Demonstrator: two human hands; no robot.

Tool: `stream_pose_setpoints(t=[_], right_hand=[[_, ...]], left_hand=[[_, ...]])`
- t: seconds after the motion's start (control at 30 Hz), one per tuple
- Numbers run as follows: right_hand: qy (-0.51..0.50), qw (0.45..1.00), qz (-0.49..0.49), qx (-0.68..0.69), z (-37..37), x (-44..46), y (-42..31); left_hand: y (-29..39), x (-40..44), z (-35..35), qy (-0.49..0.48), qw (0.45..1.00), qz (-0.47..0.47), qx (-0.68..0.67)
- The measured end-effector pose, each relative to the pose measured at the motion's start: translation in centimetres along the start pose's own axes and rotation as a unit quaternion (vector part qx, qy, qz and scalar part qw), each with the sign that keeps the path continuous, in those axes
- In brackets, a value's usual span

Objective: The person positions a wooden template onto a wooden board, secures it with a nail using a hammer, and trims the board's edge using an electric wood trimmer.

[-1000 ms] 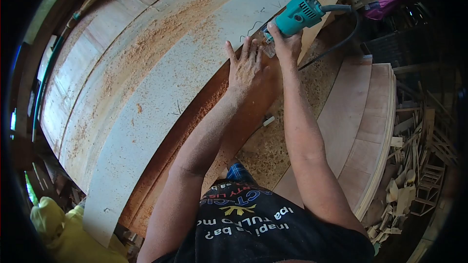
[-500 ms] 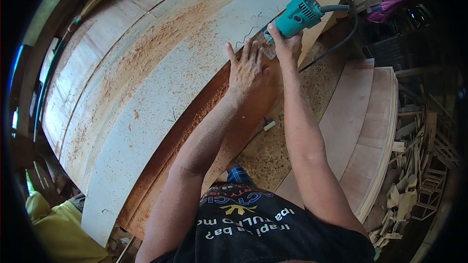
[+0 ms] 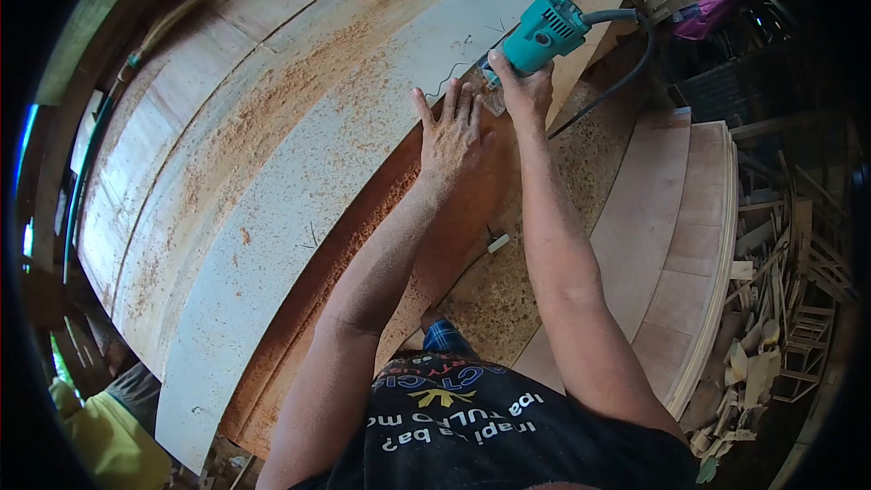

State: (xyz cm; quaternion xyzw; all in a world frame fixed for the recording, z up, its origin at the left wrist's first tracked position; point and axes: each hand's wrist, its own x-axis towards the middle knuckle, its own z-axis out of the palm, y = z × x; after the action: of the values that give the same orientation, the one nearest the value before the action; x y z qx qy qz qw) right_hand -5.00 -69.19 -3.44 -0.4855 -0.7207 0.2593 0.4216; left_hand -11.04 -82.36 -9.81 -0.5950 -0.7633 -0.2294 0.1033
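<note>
Gripping the power tool (image 3: 544,32) at the pale board's edge (image 3: 272,209), the right hand (image 3: 528,91) is working just beside the left hand (image 3: 450,138), which is lying flat, fingers apart; slipping on sawdust (image 3: 395,186) could be risking cut fingers.

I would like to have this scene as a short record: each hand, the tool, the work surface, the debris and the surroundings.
Right hand: grips the tool
Left hand: laid flat, fingers spread, close to the tool's clear base
Tool: teal trim router with a dark cord
Work surface: pale curved panel beside reddish-brown wood
Debris: sawdust scattered over panel and nearby plywood
Surroundings: wood scraps heaped at the picture's right
</note>
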Motion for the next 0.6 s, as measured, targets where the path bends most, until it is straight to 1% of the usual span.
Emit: stream_pose_setpoints(t=[0.2,0.4,0.5,0.6], right_hand=[[0.0,1.0,0.002,-0.019,-0.3,0.6,0.1],[0.001,1.0,0.004,-0.014,-0.2,1.5,0.5],[-0.002,1.0,-0.005,0.02,-0.3,1.8,0.8],[-0.003,1.0,-0.013,0.018,-0.1,2.5,1.4]], left_hand=[[0.1,0.9,0.9,-0.011,1.0,0.0,0.001],[0.3,1.7,1.7,-0.001,1.0,0.001,0.007],[0.6,1.9,1.3,-0.01,1.0,0.0,0.014],[0.5,2.4,1.8,0.005,1.0,0.006,0.011]])
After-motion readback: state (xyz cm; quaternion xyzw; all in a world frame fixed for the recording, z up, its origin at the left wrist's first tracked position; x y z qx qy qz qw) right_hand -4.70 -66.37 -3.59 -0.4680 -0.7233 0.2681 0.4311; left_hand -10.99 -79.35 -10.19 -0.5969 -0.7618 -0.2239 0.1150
